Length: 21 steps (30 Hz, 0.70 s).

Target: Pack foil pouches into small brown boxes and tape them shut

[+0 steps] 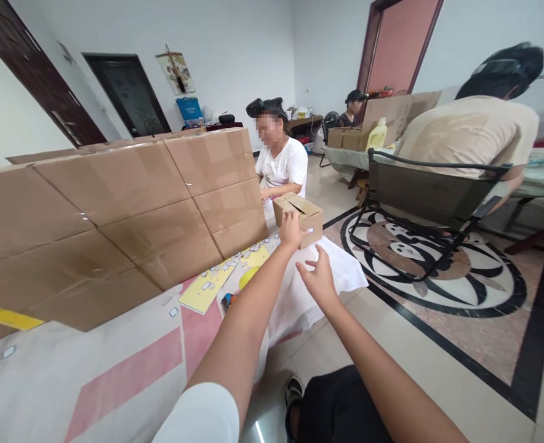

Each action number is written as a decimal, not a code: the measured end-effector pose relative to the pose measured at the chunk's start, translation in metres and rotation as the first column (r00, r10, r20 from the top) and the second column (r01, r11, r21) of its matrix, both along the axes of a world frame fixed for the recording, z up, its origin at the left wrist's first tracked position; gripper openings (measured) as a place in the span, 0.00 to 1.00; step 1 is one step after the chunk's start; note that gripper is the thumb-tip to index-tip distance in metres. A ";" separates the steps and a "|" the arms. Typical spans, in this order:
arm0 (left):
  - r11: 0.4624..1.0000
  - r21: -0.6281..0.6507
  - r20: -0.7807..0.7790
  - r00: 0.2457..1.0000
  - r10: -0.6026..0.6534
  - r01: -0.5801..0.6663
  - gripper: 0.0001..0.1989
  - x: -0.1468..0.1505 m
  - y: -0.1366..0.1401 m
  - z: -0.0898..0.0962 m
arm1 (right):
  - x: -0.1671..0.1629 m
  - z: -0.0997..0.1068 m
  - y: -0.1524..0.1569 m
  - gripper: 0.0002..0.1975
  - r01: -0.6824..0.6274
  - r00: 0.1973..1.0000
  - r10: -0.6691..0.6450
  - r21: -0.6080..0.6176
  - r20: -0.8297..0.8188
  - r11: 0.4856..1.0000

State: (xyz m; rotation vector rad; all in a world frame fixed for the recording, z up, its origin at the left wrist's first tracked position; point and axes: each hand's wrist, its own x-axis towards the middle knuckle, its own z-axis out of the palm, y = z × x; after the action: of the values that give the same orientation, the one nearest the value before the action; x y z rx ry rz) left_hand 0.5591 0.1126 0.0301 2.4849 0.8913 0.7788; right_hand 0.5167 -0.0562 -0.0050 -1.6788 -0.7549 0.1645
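Observation:
A small brown cardboard box (pixel 309 223) sits at the far end of the cloth-covered table, its top flaps nearly closed with a dark gap between them. My left hand (pixel 292 230) is at the box's near left side, fingers raised against it and thumb apart; whether it presses on the cardboard I cannot tell. Lower and to the right, my right hand (pixel 319 275) is open in front of the box, fingers spread, holding nothing. Under my left forearm lie a small blue and orange item (pixel 227 300) and a round yellow object (pixel 248 277), both partly hidden.
Taped cardboard boxes (pixel 133 215) form a wall along the left of the table (pixel 128 369). Across from me sits a person in a white shirt (pixel 284 166). To the right, another person leans forward in a folding chair (pixel 420 203) on the patterned floor. Someone else sits farther back.

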 end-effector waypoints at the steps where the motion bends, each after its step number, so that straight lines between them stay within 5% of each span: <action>1: 1.000 -0.007 -0.017 0.999 0.028 -0.028 0.34 0.002 0.007 0.002 | 0.000 -0.002 -0.001 0.38 -0.005 1.000 0.006 -0.012 0.006 1.000; 9: 0.988 -0.049 -0.113 0.984 0.137 -0.144 0.37 0.016 0.050 0.008 | 0.003 -0.003 -0.002 0.34 -0.063 0.997 0.066 -0.110 0.028 0.992; 16: 0.988 -0.028 -0.062 0.987 0.148 -0.150 0.45 -0.009 0.040 0.014 | -0.006 -0.001 0.011 0.33 -0.089 0.995 0.095 -0.135 0.042 0.987; 21: 0.987 0.023 -0.007 0.987 0.162 -0.162 0.29 -0.041 0.021 0.015 | -0.022 0.012 0.022 0.32 -0.077 0.996 0.081 -0.079 0.041 0.994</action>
State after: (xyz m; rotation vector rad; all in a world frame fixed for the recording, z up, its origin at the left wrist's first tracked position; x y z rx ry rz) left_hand 0.5184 0.1338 0.0450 2.4593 1.1047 0.8355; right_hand 0.4947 -0.0342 0.0068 -1.7309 -0.8585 0.2148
